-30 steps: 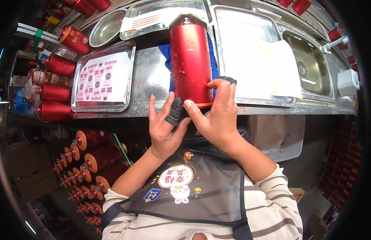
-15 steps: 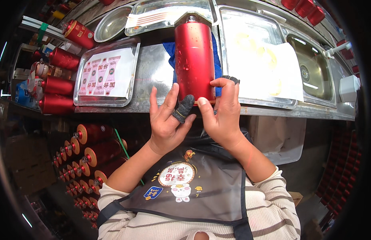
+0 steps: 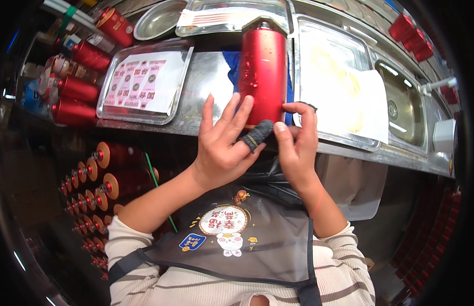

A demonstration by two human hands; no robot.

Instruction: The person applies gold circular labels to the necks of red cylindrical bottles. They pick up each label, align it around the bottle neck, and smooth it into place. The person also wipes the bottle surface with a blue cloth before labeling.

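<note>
A glossy red bottle [image 3: 261, 76], wet with droplets, lies with its neck away from me on a blue cloth [image 3: 231, 62]. My left hand [image 3: 222, 138] has its fingers stretched out, with fingertips against the bottle's lower left side. A dark knitted finger cover [image 3: 257, 134] on one of its fingers is by the bottle's base. At the lower right edge of the bottle, my right hand [image 3: 299, 148] has its thumb and bent index finger closed against it. Another dark cover shows on a right finger, partly hidden.
A metal tray [image 3: 181, 84] with a sheet of pink labels [image 3: 140, 84] is at left, beside several red bottles [image 3: 79, 91]. To the right are a tray with white sheets [image 3: 329, 76] and a sink [image 3: 400, 97]. Behind sit a bowl [image 3: 159, 21] and another tray [image 3: 283, 13]. More bottles stand below left.
The view has shifted, so the counter appears tilted. My left hand's fingers have moved up and right onto the bottle's side. My right hand stays at its lower right edge.
</note>
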